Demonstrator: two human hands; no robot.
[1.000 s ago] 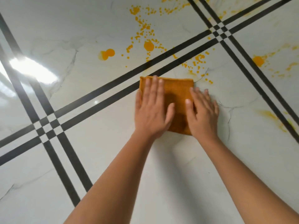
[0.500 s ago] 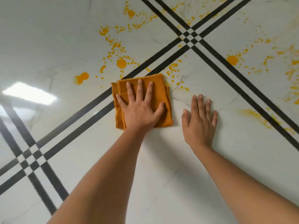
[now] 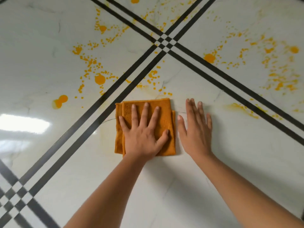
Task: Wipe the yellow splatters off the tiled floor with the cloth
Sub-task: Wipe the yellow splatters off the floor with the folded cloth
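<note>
Cloth [image 3: 166, 116], folded, orange, flat on the near white tile of the floor [image 3: 164, 195], just beside the double black stripes [image 3: 92, 122]. Left hand [image 3: 143, 137] spread open, palm pressing the cloth down, nothing gripped. Right hand [image 3: 195, 129] open and flat on bare tile just beside the cloth, apart from it. Faint yellowish film around the cloth's edges. Beyond, yellow splatters [image 3: 99, 79] unwiped across the far tiles: large drops to the left, fine spray past the stripe crossing [image 3: 165, 41], a smeared streak [image 3: 241, 109] to the right. Likely risks: smearing rather than lifting if the cloth face is already loaded; folds slipping apart under a one-handed push; residue lodging along the stripes.
</note>
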